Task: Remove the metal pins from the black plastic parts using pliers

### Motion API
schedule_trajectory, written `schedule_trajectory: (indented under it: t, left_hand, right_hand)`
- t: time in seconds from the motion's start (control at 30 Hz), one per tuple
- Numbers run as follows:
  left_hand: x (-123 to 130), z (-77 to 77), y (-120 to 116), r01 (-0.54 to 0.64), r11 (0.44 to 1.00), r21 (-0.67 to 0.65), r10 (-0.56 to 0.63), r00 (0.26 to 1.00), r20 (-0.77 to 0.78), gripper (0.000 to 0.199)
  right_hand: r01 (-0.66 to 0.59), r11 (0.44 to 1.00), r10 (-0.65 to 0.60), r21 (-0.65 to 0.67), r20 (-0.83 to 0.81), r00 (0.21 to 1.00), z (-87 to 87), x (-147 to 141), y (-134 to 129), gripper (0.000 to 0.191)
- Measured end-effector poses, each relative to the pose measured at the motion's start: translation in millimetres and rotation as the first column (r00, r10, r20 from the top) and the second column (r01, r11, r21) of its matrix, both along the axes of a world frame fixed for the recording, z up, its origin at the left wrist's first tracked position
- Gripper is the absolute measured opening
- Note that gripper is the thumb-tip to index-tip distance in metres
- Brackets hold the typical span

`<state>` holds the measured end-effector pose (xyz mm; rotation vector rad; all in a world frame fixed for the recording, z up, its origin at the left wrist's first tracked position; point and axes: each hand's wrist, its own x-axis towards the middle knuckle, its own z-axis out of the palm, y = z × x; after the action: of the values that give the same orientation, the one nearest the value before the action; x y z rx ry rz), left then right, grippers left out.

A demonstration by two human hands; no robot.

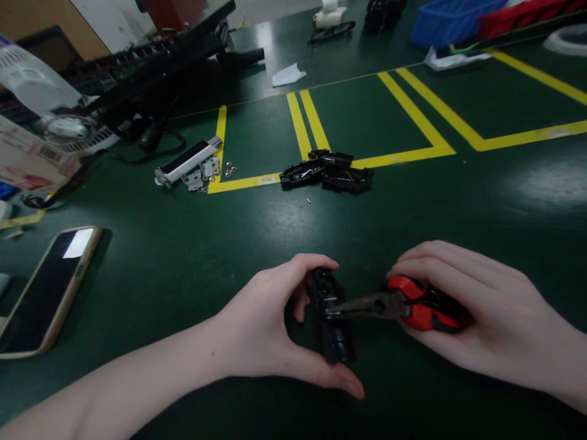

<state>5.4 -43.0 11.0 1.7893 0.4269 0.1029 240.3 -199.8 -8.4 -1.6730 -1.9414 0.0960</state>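
Note:
Between the thumb and fingers of my left hand [275,324] stands a black plastic part [337,342], gripped at its two ends. My right hand [477,318] is closed around the red handles of needle-nose pliers [389,304]. The pliers point left, and their tips reach the inner side of the black part; whether the jaws pinch something there I cannot make out. Farther up the table lies a small pile of similar black parts [346,178], some with thin metal pins in them. A tiny metal pin [308,200] lies just below that pile.
At the left lies a phone [41,293]. Beyond it are small metal plates [195,179], several nuts [228,173] and a silver-black bar [188,162]. Yellow tape [398,159] marks the green table. A white fan [41,85] stands far left, a blue bin [444,24] far right.

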Motion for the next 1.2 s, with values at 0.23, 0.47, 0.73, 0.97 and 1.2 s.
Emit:
schedule_trajectory:
  t: [0.23, 0.47, 0.73, 0.97, 1.2]
  left_hand:
    - [0, -3.5, 2, 0.003, 0.979, 0.202, -0.023, 0.995, 0.095, 0.083]
    - [0, -6.1, 4, -0.007, 0.976, 0.217, -0.029, 0.986, 0.165, 0.083]
    - [-3, -6.2, 4, 0.012, 0.984, 0.175, -0.052, 0.974, 0.222, 0.088]
    - [-6, -9.9, 9, -0.075, 0.975, 0.208, 0.020, 0.967, 0.254, 0.091]
    - [-2, -11.2, -5, -0.132, 0.914, 0.383, 0.050, 0.975, 0.216, 0.084]
  right_hand:
    - [0.015, 1.000, -0.014, -0.020, 0.048, 0.999, -3.9, 6, 3, 0.019]
    - [0.023, 0.999, -0.019, -0.045, 0.076, 0.997, -3.5, 7, 1, 0.022]
    - [-0.065, 0.998, 0.066, -0.017, 0.045, 0.997, -5.0, 6, 8, 0.018]
    - [-0.003, 1.000, 0.003, -0.029, -0.017, 1.000, -5.5, 8, 11, 0.025]
    - [0.049, 0.998, -0.054, -0.026, -0.229, 0.972, 3.2, 9, 19, 0.035]
